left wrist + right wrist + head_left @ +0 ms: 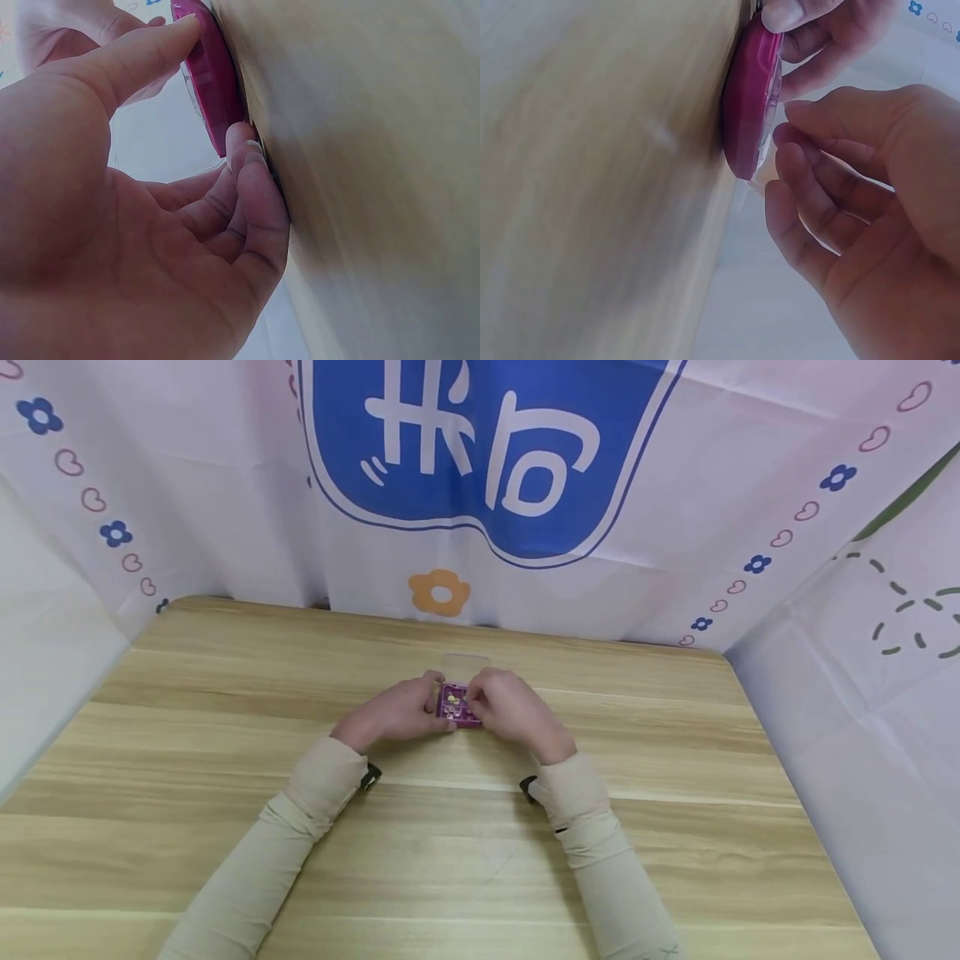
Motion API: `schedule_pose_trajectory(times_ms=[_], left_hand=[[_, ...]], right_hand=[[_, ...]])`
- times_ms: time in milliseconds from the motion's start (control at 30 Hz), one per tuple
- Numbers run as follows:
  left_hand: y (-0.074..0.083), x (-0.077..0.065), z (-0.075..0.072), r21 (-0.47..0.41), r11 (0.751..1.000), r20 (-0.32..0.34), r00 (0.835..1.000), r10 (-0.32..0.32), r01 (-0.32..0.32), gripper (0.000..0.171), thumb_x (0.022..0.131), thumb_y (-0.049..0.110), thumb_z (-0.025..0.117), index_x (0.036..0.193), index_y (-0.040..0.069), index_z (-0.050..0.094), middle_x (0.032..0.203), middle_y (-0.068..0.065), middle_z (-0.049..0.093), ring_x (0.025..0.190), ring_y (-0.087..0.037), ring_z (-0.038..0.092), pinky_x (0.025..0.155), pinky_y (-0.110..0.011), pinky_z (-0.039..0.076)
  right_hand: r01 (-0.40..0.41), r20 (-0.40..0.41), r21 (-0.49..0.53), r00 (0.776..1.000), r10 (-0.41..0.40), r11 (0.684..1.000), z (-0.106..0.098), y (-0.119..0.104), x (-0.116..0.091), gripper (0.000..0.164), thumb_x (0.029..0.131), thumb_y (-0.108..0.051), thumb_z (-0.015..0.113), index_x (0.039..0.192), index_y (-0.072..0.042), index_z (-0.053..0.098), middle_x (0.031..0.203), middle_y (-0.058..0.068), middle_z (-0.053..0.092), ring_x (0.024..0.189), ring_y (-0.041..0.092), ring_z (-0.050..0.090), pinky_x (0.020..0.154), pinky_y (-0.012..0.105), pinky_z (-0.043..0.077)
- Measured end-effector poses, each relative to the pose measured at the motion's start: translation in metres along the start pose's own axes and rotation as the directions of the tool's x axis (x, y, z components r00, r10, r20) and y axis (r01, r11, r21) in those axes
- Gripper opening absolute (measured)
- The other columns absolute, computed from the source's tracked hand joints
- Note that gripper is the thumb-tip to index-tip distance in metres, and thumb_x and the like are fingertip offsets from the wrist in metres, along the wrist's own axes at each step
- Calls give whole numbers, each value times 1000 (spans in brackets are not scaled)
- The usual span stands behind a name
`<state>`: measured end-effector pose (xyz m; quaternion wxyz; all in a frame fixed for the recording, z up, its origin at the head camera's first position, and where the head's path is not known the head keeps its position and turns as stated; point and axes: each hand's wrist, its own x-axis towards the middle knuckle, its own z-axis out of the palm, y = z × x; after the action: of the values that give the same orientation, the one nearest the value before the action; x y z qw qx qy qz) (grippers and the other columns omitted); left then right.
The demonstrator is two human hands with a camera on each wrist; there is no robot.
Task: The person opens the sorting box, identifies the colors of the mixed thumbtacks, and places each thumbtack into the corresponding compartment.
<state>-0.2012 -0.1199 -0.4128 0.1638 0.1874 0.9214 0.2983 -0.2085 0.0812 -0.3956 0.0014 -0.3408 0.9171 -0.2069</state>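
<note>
A small magenta case (pixel 470 724) with several compartments lies on the wooden table, its clear lid (pixel 467 666) raised at the back. Tiny yellow and pale pieces (pixel 453 700) show inside it. My left hand (pixel 401 710) grips the case's left side, thumb on the near wall (pixel 210 67) and fingers at the far side. Over the right-hand compartments, my right hand (pixel 517 712) has its thumb and index fingertips (pixel 796 111) close together, right by the case's open top. I cannot tell whether a tiny piece is between them.
The wooden table (pixel 450 860) reaches back to a white cloth (pixel 247 527) with a blue printed panel, flowers and hearts. White cloth also stands along the right side (pixel 847 693). Both forearms wear beige sleeves, with a black strap at each wrist.
</note>
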Motion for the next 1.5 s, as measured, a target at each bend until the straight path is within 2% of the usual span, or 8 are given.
schedule_pose_trajectory(times_ms=[667,1000,1067,1167,1267,1333,1367,1500], left_hand=[[6,9,-1,2,1000,13,1000,18,-18,89,80,39,73,142,-3,24,77,-7,60,62,-19,54,57,-34,48],[9,10,1,24,1000,20,1000,6,-7,91,82,40,71,144,-3,20,74,-8,59,60,-20,53,54,-34,48],[9,10,1,29,1000,26,1000,5,-6,91,83,39,70,144,-3,20,75,-9,60,61,-21,53,55,-35,48],[11,8,1,49,999,23,1000,19,-20,89,83,39,70,144,-5,20,96,-17,64,78,-24,58,72,-40,52],[13,6,4,67,997,17,999,39,-40,89,83,37,70,143,-7,21,119,-26,57,100,-31,57,90,-48,47],[15,5,6,79,995,9,998,60,-61,89,82,35,72,141,-8,23,124,-28,53,106,-33,54,94,-49,43],[16,4,7,79,995,7,998,67,-67,88,81,33,73,141,-9,23,123,-28,54,105,-32,55,94,-49,44],[17,3,11,51,995,3,996,84,-84,89,78,27,76,139,-11,23,116,-27,58,97,-29,58,90,-46,47]], right_hand=[[-71,-8,20,997,71,997,-6,16,-10,10,82,-6,67,91,-9,69,89,-1,65,77,8,56,72,26,51],[-177,32,132,984,174,975,-11,26,-21,8,85,-12,68,91,-9,64,83,-2,63,69,9,55,64,25,51],[-210,44,180,978,206,961,-11,28,-23,17,85,-13,69,97,-6,60,87,2,63,72,12,57,66,28,52],[-258,102,305,966,238,917,-9,28,-25,48,81,-16,74,118,1,48,100,10,64,81,15,60,74,32,53],[-275,167,459,961,222,845,-4,28,-25,91,73,-11,80,141,3,20,112,19,59,88,21,62,78,34,54],[-259,181,508,964,193,821,-1,27,-23,111,68,-5,83,146,0,6,115,21,56,86,22,62,74,31,55],[-246,175,520,968,180,818,1,27,-23,115,66,-2,83,147,-2,2,115,21,54,84,23,62,72,30,56],[-193,126,450,980,152,872,4,26,-20,122,61,0,85,148,-7,0,117,19,50,82,21,60,71,28,55]])
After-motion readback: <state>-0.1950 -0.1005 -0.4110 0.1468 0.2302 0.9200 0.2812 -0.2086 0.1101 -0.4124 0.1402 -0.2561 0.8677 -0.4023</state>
